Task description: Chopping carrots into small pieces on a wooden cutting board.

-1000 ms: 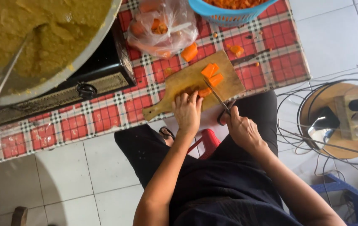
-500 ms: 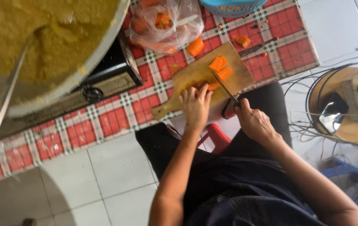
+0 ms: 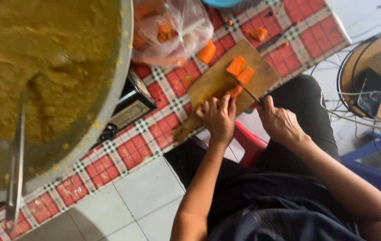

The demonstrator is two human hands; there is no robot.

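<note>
- A matt, worn wooden cutting board (image 3: 217,85) is seen.
- A thin, dark metal knife (image 3: 247,91) is shown.
- Glossy, crinkled clear plastic forms the bag (image 3: 177,27).
- A smooth metal pot (image 3: 110,102) is seen.

This is a home or small cooking space, a working kitchen. Beyond the fingers (image 3: 219,105) of the left hand lies a wooden cutting board (image 3: 212,85) with orange vegetable chunks (image 3: 240,71) on a counter (image 3: 150,143) covered in a red checked cloth. To the left of those fingers a very large metal pot (image 3: 43,80) of thick yellow-brown mash sits on a gas burner (image 3: 128,114), a long metal ladle (image 3: 16,169) leaning in it. Further beyond is a clear plastic bag (image 3: 172,29) of orange pieces. The floor (image 3: 128,201) is pale tile.
</note>
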